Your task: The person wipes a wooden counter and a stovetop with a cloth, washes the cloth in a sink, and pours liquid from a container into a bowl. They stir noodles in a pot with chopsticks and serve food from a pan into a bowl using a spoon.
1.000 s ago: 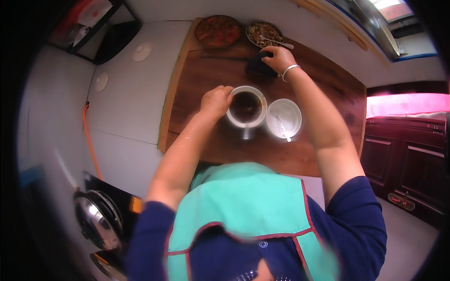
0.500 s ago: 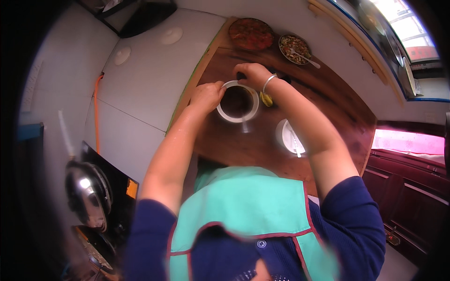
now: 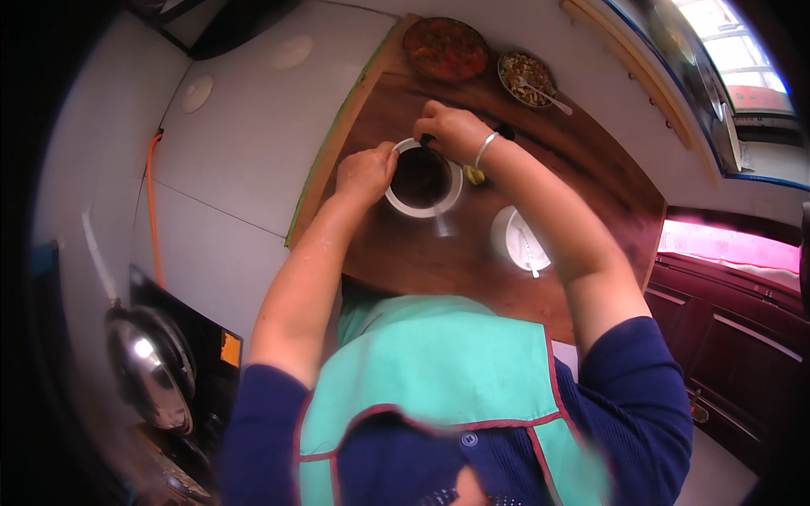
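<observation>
The left hand [image 3: 364, 175] has its grip clasped on the left edge of a white-rimmed bowl [image 3: 456, 187] with dark contents; the right hand [image 3: 452, 135] curls at its far rim, its hold unclear. Rightward on the wooden tabletop [image 3: 405, 257] stands a white bowl [image 3: 501, 234] with a spoon [image 3: 529, 253].

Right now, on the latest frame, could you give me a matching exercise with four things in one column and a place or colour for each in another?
Things
1. Left hand
2. Bracelet
3. Apron
4. Chopped food

Places and colours
A. In a round bowl at the far side of the wooden table
B. Turquoise
C. At the rim of the white-rimmed vessel with dark contents
D. Round the wrist of the right hand

Pairs: 1-C, 2-D, 3-B, 4-A
</observation>
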`<action>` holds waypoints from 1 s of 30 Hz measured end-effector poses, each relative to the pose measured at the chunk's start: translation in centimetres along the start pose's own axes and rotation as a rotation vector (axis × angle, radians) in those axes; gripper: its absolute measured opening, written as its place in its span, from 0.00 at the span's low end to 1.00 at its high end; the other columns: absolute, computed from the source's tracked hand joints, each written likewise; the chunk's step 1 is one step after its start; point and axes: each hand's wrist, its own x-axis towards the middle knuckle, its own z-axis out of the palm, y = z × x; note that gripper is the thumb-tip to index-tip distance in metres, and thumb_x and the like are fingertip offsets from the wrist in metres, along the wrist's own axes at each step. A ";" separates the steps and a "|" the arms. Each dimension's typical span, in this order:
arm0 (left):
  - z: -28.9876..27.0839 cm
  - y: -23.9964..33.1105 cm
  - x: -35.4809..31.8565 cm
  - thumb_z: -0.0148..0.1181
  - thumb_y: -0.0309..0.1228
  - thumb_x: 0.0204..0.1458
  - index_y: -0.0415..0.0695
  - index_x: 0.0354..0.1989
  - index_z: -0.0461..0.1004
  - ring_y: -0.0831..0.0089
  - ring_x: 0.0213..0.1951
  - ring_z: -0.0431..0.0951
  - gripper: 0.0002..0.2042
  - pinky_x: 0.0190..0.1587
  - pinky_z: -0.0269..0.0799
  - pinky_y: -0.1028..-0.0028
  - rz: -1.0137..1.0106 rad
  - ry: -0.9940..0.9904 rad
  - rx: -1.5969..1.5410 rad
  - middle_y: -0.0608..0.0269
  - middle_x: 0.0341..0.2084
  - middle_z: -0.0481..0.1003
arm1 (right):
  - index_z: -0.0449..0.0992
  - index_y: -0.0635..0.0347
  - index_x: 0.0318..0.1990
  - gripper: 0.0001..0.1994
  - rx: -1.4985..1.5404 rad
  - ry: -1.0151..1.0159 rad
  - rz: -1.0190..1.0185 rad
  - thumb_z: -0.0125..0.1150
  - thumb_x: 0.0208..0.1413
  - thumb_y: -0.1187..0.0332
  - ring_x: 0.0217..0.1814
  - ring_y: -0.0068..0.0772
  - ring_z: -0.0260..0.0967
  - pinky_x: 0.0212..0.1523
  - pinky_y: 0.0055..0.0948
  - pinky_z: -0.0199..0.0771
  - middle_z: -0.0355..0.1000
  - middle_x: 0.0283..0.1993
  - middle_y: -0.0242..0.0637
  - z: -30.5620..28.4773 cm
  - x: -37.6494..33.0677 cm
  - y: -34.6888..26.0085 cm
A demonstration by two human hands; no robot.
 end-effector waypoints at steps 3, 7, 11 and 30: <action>0.2 -0.2 -0.2 0.43 0.39 0.56 0.49 0.37 0.71 0.49 0.29 0.74 0.12 0.31 0.68 0.54 -0.009 0.014 -0.019 0.50 0.24 0.74 | 0.69 0.54 0.36 0.12 -0.041 -0.023 0.089 0.61 0.41 0.71 0.37 0.46 0.69 0.37 0.41 0.69 0.68 0.37 0.39 0.4 0.3 0.0; 0.9 0.3 -0.6 0.42 0.39 0.56 0.48 0.37 0.71 0.49 0.29 0.75 0.12 0.32 0.68 0.54 -0.049 0.051 -0.015 0.50 0.23 0.75 | 0.66 0.56 0.36 0.13 0.008 0.154 0.299 0.61 0.42 0.70 0.38 0.48 0.69 0.37 0.41 0.69 0.69 0.36 0.42 2.4 -2.0 0.4; 2.1 1.4 -1.8 0.40 0.40 0.57 0.47 0.38 0.70 0.49 0.31 0.75 0.13 0.34 0.69 0.54 -0.174 0.089 -0.053 0.50 0.25 0.75 | 0.63 0.58 0.36 0.13 0.133 0.370 0.691 0.60 0.42 0.70 0.35 0.54 0.69 0.35 0.44 0.68 0.71 0.31 0.48 4.7 -5.9 -2.2; 3.5 4.7 -1.3 0.39 0.39 0.57 0.46 0.44 0.68 0.46 0.34 0.74 0.15 0.37 0.68 0.53 -0.126 -0.063 -0.081 0.43 0.28 0.74 | 0.68 0.64 0.39 0.14 1.171 0.634 1.399 0.57 0.42 0.73 0.33 0.34 0.71 0.28 0.31 0.76 0.68 0.34 0.41 10.7 -17.7 -10.4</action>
